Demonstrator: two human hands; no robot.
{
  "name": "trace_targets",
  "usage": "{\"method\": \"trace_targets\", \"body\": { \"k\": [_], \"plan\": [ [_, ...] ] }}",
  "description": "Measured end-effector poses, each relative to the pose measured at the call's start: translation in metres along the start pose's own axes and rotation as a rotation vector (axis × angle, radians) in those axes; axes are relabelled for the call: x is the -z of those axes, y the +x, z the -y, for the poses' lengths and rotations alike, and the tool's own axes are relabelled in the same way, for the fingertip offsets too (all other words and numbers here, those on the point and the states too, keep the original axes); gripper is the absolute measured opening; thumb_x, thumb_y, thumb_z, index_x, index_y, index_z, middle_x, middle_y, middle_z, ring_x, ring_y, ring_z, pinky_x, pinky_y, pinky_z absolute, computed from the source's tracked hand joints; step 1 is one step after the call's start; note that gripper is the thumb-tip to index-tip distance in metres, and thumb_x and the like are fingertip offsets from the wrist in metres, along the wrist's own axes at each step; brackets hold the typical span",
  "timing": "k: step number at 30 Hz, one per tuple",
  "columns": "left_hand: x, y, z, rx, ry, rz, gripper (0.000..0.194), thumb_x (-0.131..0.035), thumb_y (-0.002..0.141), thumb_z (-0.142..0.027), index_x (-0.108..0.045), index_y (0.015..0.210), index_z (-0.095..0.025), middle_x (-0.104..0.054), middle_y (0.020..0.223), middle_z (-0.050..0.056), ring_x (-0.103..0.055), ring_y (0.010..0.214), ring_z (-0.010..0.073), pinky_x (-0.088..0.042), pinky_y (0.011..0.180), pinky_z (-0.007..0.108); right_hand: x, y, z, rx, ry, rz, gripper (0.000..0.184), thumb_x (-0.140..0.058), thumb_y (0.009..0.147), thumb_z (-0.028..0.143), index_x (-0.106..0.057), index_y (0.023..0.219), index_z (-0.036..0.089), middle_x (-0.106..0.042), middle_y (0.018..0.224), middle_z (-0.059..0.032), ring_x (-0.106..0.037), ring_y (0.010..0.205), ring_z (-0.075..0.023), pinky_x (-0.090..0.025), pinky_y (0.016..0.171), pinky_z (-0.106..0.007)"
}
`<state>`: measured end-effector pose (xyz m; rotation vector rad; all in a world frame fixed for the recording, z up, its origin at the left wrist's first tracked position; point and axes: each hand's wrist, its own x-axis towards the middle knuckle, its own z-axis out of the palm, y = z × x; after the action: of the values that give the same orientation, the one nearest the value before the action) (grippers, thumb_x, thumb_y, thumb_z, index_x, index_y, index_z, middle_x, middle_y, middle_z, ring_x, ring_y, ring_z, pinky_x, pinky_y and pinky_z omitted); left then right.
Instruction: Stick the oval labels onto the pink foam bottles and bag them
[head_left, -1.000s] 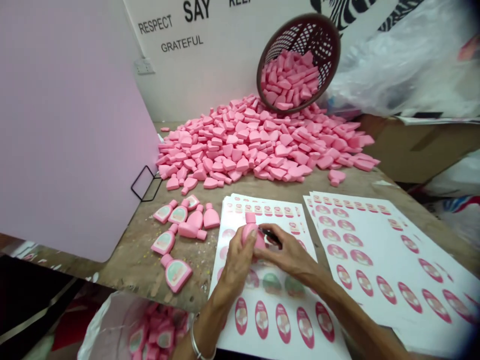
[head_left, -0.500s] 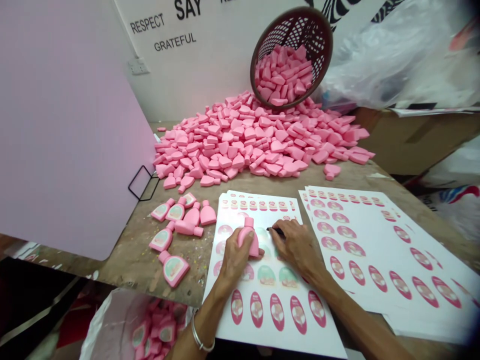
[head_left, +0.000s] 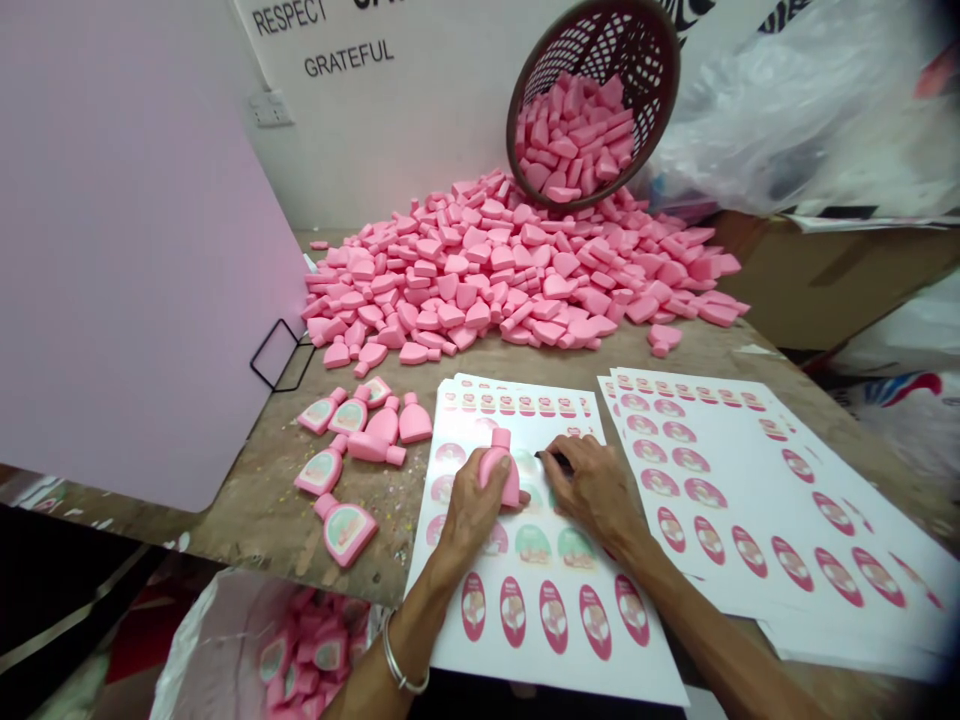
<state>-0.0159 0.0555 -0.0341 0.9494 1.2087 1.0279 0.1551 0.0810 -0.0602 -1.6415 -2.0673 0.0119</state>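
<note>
Nearest us, our left hand (head_left: 471,510) wraps firmly around a pink bottle (head_left: 499,472), holding it steady just above a label sheet (head_left: 517,610), while our right hand (head_left: 596,490) pinches narrowly on a small dark tool (head_left: 556,461), its tip hidden. A white sack (head_left: 195,640) of labelled bottles sits below the tabletop (head_left: 259,525). More labelled bottles (head_left: 349,480) lie clear of the sheet, with further sheets (head_left: 757,500) to the right. Beyond, unlabelled pink bottles (head_left: 487,270) spill from a tipped basket (head_left: 592,100) against a lettered white wall (head_left: 420,130).
</note>
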Motion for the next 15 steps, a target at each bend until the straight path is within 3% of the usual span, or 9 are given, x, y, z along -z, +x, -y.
{"method": "trace_targets", "body": {
  "k": [6,11,15],
  "plan": [
    [0.0004,0.0012,-0.0002,-0.009,0.037,0.017,0.044,-0.057,0.081,-0.056,-0.055,0.098,-0.015,-0.061,0.073,0.002,-0.069,0.064,0.0193,-0.054,0.059,0.026,0.0042,0.0056,0.002,-0.08,0.123,0.037,0.015,-0.057,0.083,0.032,-0.059,0.072,0.021,-0.063,0.07,-0.0012,-0.056,0.07,-0.0175,-0.035,0.069,-0.031],
    [0.0004,0.0015,0.0031,-0.014,0.003,0.008,0.047,-0.056,0.081,-0.059,-0.055,0.1,-0.016,-0.06,0.076,0.002,-0.068,0.063,0.0185,-0.055,0.059,0.027,0.0016,0.0072,0.0058,-0.092,0.121,-0.039,0.023,-0.061,0.079,0.04,-0.057,0.068,0.021,-0.061,0.066,-0.002,-0.054,0.065,-0.0177,-0.037,0.067,-0.032],
    [0.0004,0.0017,0.0052,-0.015,-0.053,0.022,0.046,-0.055,0.082,-0.057,-0.054,0.102,-0.015,-0.061,0.08,0.003,-0.068,0.064,0.0178,-0.057,0.063,0.03,0.0029,0.0045,0.0042,-0.102,0.298,-0.06,0.026,-0.063,0.077,0.043,-0.055,0.067,0.02,-0.059,0.065,-0.0019,-0.054,0.064,-0.0173,-0.039,0.066,-0.033]
  ]
}}
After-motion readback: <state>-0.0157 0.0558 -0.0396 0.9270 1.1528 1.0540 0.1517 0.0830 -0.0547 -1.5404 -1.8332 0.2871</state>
